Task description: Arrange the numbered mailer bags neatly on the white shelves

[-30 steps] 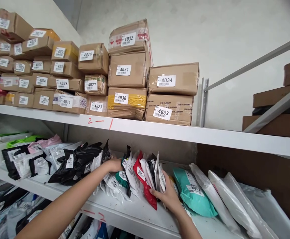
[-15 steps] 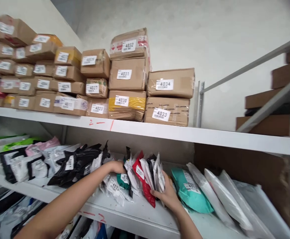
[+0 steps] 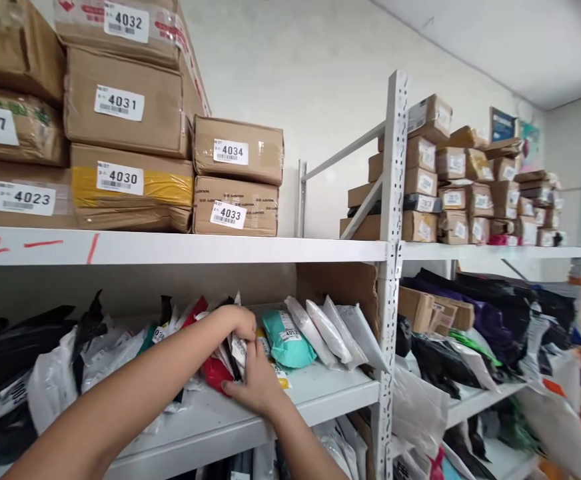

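Observation:
Upright plastic mailing bags stand in a row on the middle shelf (image 3: 220,413). My right hand (image 3: 258,383) is closed round the right end of this row, thumb at the front by a red mailing bag (image 3: 216,373), fingers behind a white mailing bag (image 3: 239,350). Right above it, my left hand (image 3: 243,321) reaches over the bag tops with its fingers curled down; what they grip is hidden. Just right of my hands lies a turquoise mailing bag (image 3: 289,340) labelled 4052. A yellow packet (image 3: 281,379) shows partly behind my right hand.
White and grey mailing bags (image 3: 328,330) lean together right of the turquoise one. Black bags (image 3: 15,360) lie at left. Numbered cardboard boxes (image 3: 125,110) are stacked on the upper shelf (image 3: 250,250). A perforated metal post (image 3: 388,300) divides this rack from another loaded rack at right.
The view has turned right and come closer. My left hand has moved from the left part of the row to its right end, beside my right hand, which keeps hold of the bags.

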A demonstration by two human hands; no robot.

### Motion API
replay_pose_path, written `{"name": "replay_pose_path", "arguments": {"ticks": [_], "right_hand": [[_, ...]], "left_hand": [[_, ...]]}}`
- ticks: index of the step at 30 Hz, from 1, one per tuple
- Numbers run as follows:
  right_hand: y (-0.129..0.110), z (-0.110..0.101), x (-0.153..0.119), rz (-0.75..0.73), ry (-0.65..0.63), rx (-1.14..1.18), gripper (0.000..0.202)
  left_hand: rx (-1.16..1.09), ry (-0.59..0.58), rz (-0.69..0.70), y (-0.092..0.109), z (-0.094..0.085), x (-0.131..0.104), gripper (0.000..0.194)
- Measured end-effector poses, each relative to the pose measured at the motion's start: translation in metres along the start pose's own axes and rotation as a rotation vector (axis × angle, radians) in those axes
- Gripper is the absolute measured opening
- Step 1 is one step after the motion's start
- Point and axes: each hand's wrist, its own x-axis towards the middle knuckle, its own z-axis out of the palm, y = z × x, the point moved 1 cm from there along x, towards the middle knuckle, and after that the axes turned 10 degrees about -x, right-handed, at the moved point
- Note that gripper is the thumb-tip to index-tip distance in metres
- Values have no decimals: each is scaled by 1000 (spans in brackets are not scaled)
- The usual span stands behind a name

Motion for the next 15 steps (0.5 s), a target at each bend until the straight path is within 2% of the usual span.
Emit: {"name": "replay_pose_path", "arguments": {"ticks": [3,4,7,10,12,15], "right_hand": [[0,-10,-27,111,30,-233,51],[1,-12,-33,164,29,-305,45],[3,-14,-37,277,-25,-455,49],[8,-15,-28,329,-47,-483,52],[14,-16,-22,321,-31,-463,40],[22,-13,-17,305,61,-368,25]], "left_hand": [[86,-69,-55,2,9,7,30],[107,-71,-57,0,9,7,33],[155,-62,-56,-3,9,7,39],[177,-62,-50,-4,13,9,45],[178,-57,-44,-6,16,10,49],[154,-37,-34,-9,20,13,51]]}}
